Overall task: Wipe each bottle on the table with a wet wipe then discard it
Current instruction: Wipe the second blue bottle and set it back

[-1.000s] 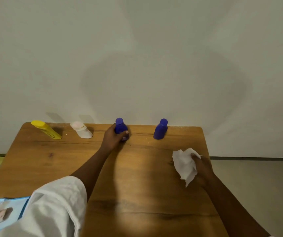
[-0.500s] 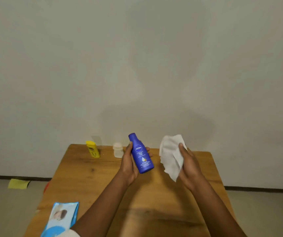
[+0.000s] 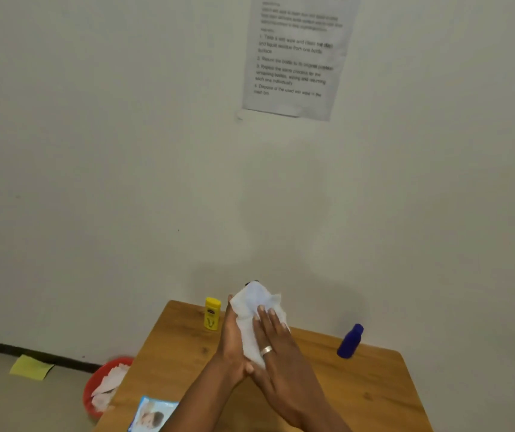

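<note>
I see my right hand (image 3: 276,333), apart half a second ago, now flat and open, pressing the wet wipe (image 3: 254,319) around the blue lotion bottle (image 3: 253,283) gripped in my left hand (image 3: 232,341) above the bench (image 3: 359,400), so wiping this one has begun.

The wet wipe (image 3: 254,319), held apart at 3 o'clock of the blue bottle (image 3: 253,283) half a second ago, is now wrapped over it. The right hand (image 3: 276,344) has been pressed flat against the wipe, and the bottle is cupped from 9 o'clock by the left hand (image 3: 232,341).
</note>
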`<state>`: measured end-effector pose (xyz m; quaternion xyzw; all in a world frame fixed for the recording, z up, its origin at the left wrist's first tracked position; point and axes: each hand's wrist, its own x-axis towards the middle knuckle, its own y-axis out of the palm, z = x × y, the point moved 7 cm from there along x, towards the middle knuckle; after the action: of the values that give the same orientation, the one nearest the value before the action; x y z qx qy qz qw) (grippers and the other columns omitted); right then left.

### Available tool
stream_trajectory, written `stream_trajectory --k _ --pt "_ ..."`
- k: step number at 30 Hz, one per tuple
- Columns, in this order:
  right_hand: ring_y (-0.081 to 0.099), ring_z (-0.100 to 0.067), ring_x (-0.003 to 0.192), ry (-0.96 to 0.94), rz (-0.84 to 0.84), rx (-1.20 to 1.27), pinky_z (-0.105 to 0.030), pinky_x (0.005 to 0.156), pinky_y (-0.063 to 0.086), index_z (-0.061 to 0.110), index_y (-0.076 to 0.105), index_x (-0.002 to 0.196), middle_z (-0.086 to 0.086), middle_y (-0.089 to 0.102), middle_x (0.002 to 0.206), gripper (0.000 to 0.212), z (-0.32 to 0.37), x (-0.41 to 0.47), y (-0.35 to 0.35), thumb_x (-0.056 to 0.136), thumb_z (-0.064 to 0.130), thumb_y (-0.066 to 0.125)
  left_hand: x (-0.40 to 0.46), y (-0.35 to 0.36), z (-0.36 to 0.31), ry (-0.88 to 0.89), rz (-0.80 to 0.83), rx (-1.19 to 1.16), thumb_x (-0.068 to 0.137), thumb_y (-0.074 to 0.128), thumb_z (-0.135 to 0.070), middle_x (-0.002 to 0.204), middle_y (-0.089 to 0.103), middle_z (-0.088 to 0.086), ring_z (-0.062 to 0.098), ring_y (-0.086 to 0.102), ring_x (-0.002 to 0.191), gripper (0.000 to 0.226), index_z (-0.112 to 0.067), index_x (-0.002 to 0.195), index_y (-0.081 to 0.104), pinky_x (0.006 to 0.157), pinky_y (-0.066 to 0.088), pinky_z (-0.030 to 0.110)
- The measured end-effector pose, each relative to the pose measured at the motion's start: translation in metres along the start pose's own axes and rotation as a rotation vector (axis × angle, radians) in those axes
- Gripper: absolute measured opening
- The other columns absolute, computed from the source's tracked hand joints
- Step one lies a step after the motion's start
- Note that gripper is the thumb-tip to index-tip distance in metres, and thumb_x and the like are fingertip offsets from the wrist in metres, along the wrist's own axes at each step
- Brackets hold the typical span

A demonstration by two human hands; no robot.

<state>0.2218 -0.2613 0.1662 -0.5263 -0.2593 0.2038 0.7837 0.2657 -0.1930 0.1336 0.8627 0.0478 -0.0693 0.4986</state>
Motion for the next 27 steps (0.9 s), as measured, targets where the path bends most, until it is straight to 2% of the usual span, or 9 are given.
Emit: stream_trajectory --k 3,5,10,13,16,19,23,25,27 --pt "-0.025 0.006 0.141 0.131 -0.012 0.069 -0.025 0.122 -0.001 0.036 -0.027 0.144 0.022 -0.031 0.153 0.076 -0.009 0.003 -0.004 0.091 0.07 0.014 -0.015 -0.003 -0.005 -0.16 0.01 0.153 0.089 0.033 -0.067 0.133 0.06 0.02 0.036 0.058 0.121 0.079 -0.008 0.138 0.052 0.105 0.043 0.046" --pt "-0.021 0.005 0.143 0.197 -0.069 0.119 -0.027 0.123 0.003 0.038 -0.026 0.145 0.021 -0.029 0.154 0.077 -0.005 0.01 -0.013 0.09 0.072 0.015 -0.02 -0.007 -0.012 -0.206 0.021 0.177 0.089 0.033 -0.069 0.134 0.06 0.018 0.034 0.057 0.124 0.078 -0.01 0.135 0.057 0.109 0.04 0.046" --pt "-0.034 -0.003 0.141 -0.005 -0.03 -0.07 -0.025 0.119 -0.014 0.025 -0.027 0.146 0.011 -0.036 0.154 0.08 0.045 -0.004 -0.019 0.096 0.064 0.021 -0.025 -0.001 -0.021 -0.221 -0.005 0.024 0.086 0.04 -0.072 0.133 0.059 0.018 0.034 0.059 0.113 0.082 -0.007 0.133 0.058 0.108 0.039 0.048" --pt "-0.029 -0.003 0.143 -0.045 -0.006 -0.08 -0.024 0.121 -0.007 0.025 -0.023 0.148 0.012 -0.034 0.155 0.083 0.041 -0.022 -0.012 0.095 0.067 0.025 -0.025 -0.004 -0.031 -0.235 0.008 0.037 0.079 0.045 -0.074 0.117 0.059 0.025 0.037 0.06 0.099 0.092 0.001 0.132 0.054 0.097 0.044 0.048" --pt "-0.02 0.006 0.143 0.111 -0.041 0.127 -0.024 0.122 0.007 0.039 -0.03 0.143 0.022 -0.034 0.153 0.08 0.018 -0.019 -0.015 0.092 0.071 0.022 -0.033 0.003 -0.023 -0.207 0.014 0.06 0.083 0.042 -0.072 0.128 0.059 0.026 0.038 0.058 0.112 0.088 -0.001 0.134 0.055 0.101 0.043 0.048" --pt "-0.018 0.009 0.143 0.183 -0.148 0.221 -0.026 0.123 0.006 0.038 -0.025 0.146 0.023 -0.028 0.155 0.083 0.017 -0.008 -0.028 0.085 0.079 0.012 -0.043 0.013 -0.013 -0.21 0.045 0.13 0.09 0.033 -0.069 0.134 0.059 0.019 0.035 0.056 0.125 0.078 -0.009 0.132 0.059 0.107 0.042 0.045" --pt "-0.024 0.005 0.143 0.052 -0.141 0.031 -0.02 0.119 -0.002 0.03 -0.015 0.151 0.018 -0.027 0.156 0.066 0.044 -0.014 -0.026 0.101 0.049 0.023 -0.043 0.007 -0.025 -0.207 -0.003 0.053 0.094 0.036 -0.06 0.114 0.069 0.023 0.035 0.064 0.104 0.07 -0.003 0.125 0.062 0.091 0.049 0.045" --pt "-0.019 0.003 0.145 -0.009 -0.152 -0.001 -0.02 0.12 0.002 0.029 -0.009 0.152 0.017 -0.02 0.159 0.065 0.044 -0.023 -0.022 0.101 0.041 0.029 -0.042 0.006 -0.026 -0.233 -0.001 0.009 0.094 0.038 -0.054 0.102 0.07 0.024 0.037 0.065 0.096 0.067 0.003 0.111 0.069 0.09 0.049 0.047" --pt "-0.005 0.001 0.148 -0.015 -0.197 0.055 -0.02 0.121 0.01 0.029 0.0 0.153 0.014 -0.006 0.162 0.065 0.032 -0.028 -0.019 0.099 0.038 0.035 -0.041 0.006 -0.024 -0.217 -0.008 -0.053 0.094 0.037 -0.047 0.095 0.071 0.019 0.031 0.068 0.088 0.062 0.003 0.095 0.075 0.088 0.052 0.041"
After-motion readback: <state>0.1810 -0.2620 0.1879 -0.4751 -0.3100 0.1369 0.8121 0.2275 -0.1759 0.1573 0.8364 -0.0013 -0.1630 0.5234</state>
